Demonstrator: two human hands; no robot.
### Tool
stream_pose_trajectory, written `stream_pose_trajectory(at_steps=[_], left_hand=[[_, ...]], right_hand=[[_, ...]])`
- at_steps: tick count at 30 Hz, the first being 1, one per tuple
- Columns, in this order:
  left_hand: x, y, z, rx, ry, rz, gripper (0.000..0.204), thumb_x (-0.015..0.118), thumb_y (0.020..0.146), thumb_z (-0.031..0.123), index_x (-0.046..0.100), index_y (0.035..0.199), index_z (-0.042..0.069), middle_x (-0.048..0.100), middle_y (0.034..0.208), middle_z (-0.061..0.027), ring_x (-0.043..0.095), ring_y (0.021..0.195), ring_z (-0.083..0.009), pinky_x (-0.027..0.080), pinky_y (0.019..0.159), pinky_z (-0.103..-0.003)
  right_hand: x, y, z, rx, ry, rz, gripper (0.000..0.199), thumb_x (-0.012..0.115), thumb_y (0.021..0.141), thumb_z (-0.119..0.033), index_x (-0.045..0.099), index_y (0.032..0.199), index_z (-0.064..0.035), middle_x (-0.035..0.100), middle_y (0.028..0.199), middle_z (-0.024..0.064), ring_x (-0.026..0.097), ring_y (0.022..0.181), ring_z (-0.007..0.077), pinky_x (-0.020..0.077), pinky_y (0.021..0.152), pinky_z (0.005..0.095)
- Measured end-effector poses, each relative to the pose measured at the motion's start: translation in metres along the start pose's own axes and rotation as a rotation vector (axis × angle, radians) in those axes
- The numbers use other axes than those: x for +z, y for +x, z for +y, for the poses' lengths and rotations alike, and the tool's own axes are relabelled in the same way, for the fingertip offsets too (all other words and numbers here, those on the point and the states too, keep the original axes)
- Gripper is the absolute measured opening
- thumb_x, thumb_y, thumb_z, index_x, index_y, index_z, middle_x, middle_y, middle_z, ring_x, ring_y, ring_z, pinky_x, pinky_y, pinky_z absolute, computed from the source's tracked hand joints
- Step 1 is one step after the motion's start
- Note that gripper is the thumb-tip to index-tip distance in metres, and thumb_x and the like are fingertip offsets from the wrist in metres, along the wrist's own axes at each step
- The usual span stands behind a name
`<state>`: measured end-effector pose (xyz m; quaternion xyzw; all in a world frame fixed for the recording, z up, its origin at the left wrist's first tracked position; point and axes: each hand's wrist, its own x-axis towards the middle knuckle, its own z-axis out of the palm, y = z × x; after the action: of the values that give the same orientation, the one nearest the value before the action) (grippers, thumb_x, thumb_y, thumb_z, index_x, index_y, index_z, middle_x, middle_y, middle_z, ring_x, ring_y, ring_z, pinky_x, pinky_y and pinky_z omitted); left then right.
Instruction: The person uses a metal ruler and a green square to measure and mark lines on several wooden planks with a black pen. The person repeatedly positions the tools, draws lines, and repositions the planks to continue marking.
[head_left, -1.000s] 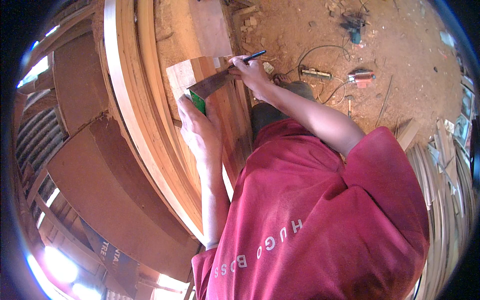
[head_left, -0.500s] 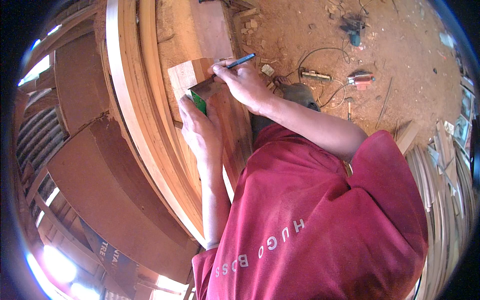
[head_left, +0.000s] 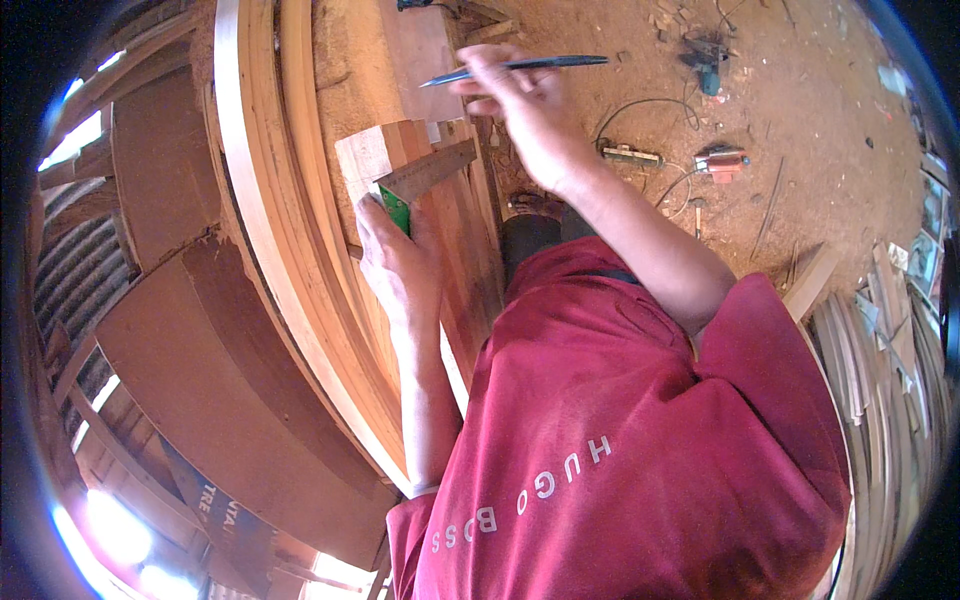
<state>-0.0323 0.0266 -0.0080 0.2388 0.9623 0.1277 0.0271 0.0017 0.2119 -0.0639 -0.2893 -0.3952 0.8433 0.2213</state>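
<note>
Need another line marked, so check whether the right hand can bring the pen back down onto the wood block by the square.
Probably yes. The right hand holds the pen just above the wood block, with nothing between them. The left hand pins the square lower down, leaving the block's face open.

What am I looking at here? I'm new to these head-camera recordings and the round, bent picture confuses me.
The picture comes from a wide fisheye camera worn on a person's head, looking down, so straight edges curve near the rim. No machine is involved: two bare hands work on wood. The left hand presses a try square, with a green stock and a metal blade, against a wooden block that sits on long curved timber pieces. The right hand is raised above the block and holds a blue pen in its fingers. The red cloth filling the lower part is the person's own shirt. Beyond lies a dirt floor with small tools and cables.
</note>
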Motion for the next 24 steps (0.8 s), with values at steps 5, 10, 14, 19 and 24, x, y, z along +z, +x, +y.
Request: stream_pose_trajectory(at_steps=[5,10,14,19,24], left_hand=[[-0.019,-0.035,0.019,-0.007,-0.121,-0.140,0.041,0.071,0.089,0.028,0.053,0.109,-0.002,0.057,0.104,-0.0254,0.060,0.099,-0.0401,0.050,0.076,-0.047],[-0.015,-0.073,0.037,0.035,-0.339,-0.328,0.040,0.077,0.084,0.027,0.058,0.111,0.003,0.063,0.080,-0.0146,0.062,0.074,-0.0345,0.051,0.067,-0.044],[-0.013,-0.081,0.045,0.417,-0.393,-0.401,0.032,0.077,0.083,0.022,0.062,0.106,0.006,0.065,0.081,-0.0116,0.062,0.071,-0.0300,0.051,0.067,-0.041],[-0.027,-0.104,0.054,0.434,-0.418,-0.412,0.035,0.082,0.078,0.025,0.062,0.101,0.007,0.064,0.078,-0.0084,0.061,0.067,-0.0280,0.051,0.065,-0.040],[-0.032,-0.131,0.052,0.382,-0.495,-0.332,0.037,0.081,0.080,0.029,0.063,0.103,0.008,0.066,0.081,-0.0097,0.064,0.070,-0.0285,0.051,0.064,-0.040]], right_hand=[[-0.125,0.023,0.065,-0.008,-0.324,0.293,0.034,0.062,0.098,-0.036,0.068,0.110,-0.0050,0.070,0.099,0.0032,0.067,0.093,0.0132,0.0503,0.076,0.0290],[-0.288,-0.005,0.144,0.078,-0.648,0.722,0.052,0.053,0.096,-0.051,0.073,0.090,-0.0039,0.071,0.081,0.0119,0.069,0.082,0.0237,0.0511,0.076,0.0391],[-0.421,-0.059,0.192,0.244,-1.433,0.704,0.049,0.046,0.097,-0.045,0.070,0.094,-0.0035,0.070,0.092,0.0238,0.066,0.091,0.0443,0.0499,0.083,0.0520],[-0.431,-0.103,0.190,0.402,-1.353,0.583,0.022,0.059,0.088,-0.022,0.068,0.097,-0.0034,0.069,0.089,0.0221,0.067,0.090,0.0392,0.0514,0.079,0.0478],[-0.423,-0.077,0.188,0.192,-1.476,0.292,0.018,0.064,0.086,-0.019,0.068,0.097,-0.0050,0.070,0.086,0.0179,0.070,0.086,0.0313,0.0527,0.077,0.0416]])
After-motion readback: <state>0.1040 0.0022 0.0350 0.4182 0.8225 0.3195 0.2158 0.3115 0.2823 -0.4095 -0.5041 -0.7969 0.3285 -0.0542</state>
